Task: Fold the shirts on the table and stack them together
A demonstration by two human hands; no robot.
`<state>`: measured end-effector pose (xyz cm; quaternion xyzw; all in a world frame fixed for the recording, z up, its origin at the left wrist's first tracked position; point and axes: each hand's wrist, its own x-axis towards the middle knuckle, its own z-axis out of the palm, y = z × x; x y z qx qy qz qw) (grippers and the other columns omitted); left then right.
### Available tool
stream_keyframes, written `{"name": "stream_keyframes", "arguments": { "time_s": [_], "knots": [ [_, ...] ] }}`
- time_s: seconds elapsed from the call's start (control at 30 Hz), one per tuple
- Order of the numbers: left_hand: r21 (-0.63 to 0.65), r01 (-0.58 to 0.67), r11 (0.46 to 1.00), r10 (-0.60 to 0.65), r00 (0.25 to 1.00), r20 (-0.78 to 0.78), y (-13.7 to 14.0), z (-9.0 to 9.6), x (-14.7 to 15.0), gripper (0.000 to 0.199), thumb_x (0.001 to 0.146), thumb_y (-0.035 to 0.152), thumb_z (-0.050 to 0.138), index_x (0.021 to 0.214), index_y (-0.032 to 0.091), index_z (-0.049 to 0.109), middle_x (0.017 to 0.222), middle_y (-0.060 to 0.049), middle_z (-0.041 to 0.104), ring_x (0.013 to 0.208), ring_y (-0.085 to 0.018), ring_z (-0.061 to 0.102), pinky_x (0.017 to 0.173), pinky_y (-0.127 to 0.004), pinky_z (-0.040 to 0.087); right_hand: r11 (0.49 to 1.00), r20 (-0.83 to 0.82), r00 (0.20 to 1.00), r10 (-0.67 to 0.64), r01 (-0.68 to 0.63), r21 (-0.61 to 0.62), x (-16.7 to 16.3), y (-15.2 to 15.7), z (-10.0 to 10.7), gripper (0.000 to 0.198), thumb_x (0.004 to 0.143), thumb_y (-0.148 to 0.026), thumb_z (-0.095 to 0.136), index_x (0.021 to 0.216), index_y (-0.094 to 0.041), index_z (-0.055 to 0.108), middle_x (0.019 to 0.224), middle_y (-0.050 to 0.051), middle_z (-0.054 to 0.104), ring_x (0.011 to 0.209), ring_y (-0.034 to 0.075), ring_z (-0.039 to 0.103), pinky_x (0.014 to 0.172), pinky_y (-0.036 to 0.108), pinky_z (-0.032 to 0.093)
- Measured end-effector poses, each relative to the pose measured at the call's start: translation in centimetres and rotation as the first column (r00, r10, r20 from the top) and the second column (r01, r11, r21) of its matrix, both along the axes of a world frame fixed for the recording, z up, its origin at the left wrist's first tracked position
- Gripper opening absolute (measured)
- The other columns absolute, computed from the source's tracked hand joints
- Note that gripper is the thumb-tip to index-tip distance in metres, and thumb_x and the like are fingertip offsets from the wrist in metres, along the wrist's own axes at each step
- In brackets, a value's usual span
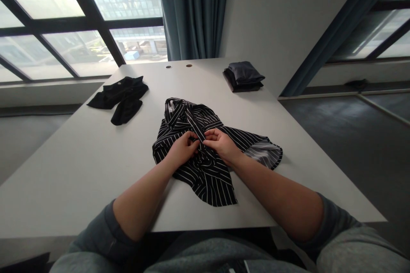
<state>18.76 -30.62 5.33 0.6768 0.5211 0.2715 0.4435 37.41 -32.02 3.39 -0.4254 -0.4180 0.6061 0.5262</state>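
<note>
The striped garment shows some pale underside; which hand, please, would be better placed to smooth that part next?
Probably the right hand: it is nearer the underside than the left hand, though both pinch the garment.

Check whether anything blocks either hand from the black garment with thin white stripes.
Nothing visible does: the left hand and right hand both touch the striped garment. The crumpled black cloth and folded dark fabric stack lie apart from it, farther back.
</note>
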Motion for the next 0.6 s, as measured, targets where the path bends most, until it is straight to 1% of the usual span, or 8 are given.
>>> {"name": "stream_keyframes", "arguments": {
  "time_s": [0.1,0.13,0.2,0.3,0.37,0.47,0.53,0.6],
  "knots": [
    [0.29,-0.026,0.957,0.063,0.991,-0.119,0.1,0.4,-0.2,0.004,0.096,0.026,0.062,0.094,0.023,0.064,0.079,0.002,0.067,0.073,-0.017,0.063,0.068,-0.029,0.045,0.999,0.041,0.999,0.028,-0.029,0.028,0.0,-0.1,0.3,0.035,0.065,-0.027,0.089,0.094,-0.021,0.07,0.088,0.0,0.074,0.084,0.016,0.069,0.086,0.032,0.055],
    [0.356,-0.013,0.934,0.068,0.987,-0.143,0.2,0.4,-0.2,0.007,0.095,0.025,0.061,0.089,0.023,0.064,0.082,0.001,0.067,0.077,-0.017,0.063,0.07,-0.029,0.045,0.998,0.056,0.998,0.04,-0.043,0.041,0.0,-0.2,0.4,0.034,0.066,-0.027,0.088,0.095,-0.021,0.071,0.088,0.0,0.074,0.084,0.016,0.069,0.087,0.032,0.055],
    [0.417,0.028,0.908,0.051,0.983,-0.178,0.4,0.4,-0.2,0.016,0.095,0.022,0.059,0.08,0.021,0.061,0.084,-0.001,0.066,0.08,-0.018,0.062,0.073,-0.03,0.045,0.996,0.075,0.995,0.06,-0.065,0.067,0.1,-0.3,0.5,0.033,0.068,-0.027,0.087,0.096,-0.021,0.072,0.09,0.0,0.075,0.086,0.016,0.07,0.089,0.033,0.055],
    [0.418,0.092,0.904,-0.013,0.982,-0.188,0.6,0.3,-0.2,0.023,0.095,0.019,0.058,0.072,0.021,0.058,0.084,-0.003,0.066,0.081,-0.019,0.063,0.076,-0.031,0.047,0.992,0.09,0.993,0.072,-0.081,0.101,0.2,-0.3,0.5,0.034,0.068,-0.026,0.087,0.099,-0.021,0.074,0.094,0.002,0.076,0.092,0.018,0.071,0.093,0.035,0.056],
    [0.401,0.117,0.909,-0.045,0.982,-0.184,0.7,0.3,-0.3,0.022,0.094,0.018,0.059,0.072,0.021,0.06,0.083,-0.003,0.067,0.081,-0.02,0.064,0.077,-0.031,0.049,0.99,0.095,0.993,0.072,-0.083,0.117,0.4,-0.3,0.5,0.035,0.068,-0.025,0.086,0.101,-0.021,0.074,0.097,0.003,0.077,0.095,0.019,0.072,0.095,0.036,0.056],
    [0.336,0.14,0.931,-0.1,0.986,-0.135,0.8,0.0,-0.4,0.011,0.092,0.016,0.06,0.086,0.02,0.067,0.088,-0.002,0.073,0.084,-0.02,0.068,0.08,-0.032,0.053,0.989,0.088,0.992,0.09,-0.1,0.113,0.4,-0.3,0.5,0.036,0.07,-0.025,0.084,0.104,-0.021,0.074,0.099,0.004,0.078,0.097,0.019,0.072,0.096,0.037,0.057],
    [0.309,0.155,0.938,-0.138,0.987,-0.077,1.0,-0.3,-0.5,0.018,0.089,0.011,0.06,0.101,0.02,0.071,0.101,-0.004,0.077,0.092,-0.022,0.071,0.086,-0.033,0.055,0.986,0.072,0.99,0.122,-0.129,0.103,0.4,-0.4,0.5,0.036,0.072,-0.025,0.082,0.107,-0.021,0.074,0.1,0.004,0.078,0.095,0.019,0.073,0.096,0.038,0.058],
    [0.306,0.165,0.938,-0.153,0.986,-0.062,1.1,-0.7,-0.6,0.027,0.086,0.007,0.06,0.107,0.02,0.072,0.109,-0.005,0.078,0.098,-0.023,0.072,0.089,-0.035,0.055,0.983,0.053,0.987,0.149,-0.154,0.1,0.3,-0.4,0.5,0.035,0.073,-0.025,0.081,0.107,-0.021,0.073,0.1,0.004,0.078,0.093,0.019,0.073,0.096,0.039,0.059]
  ]
}}
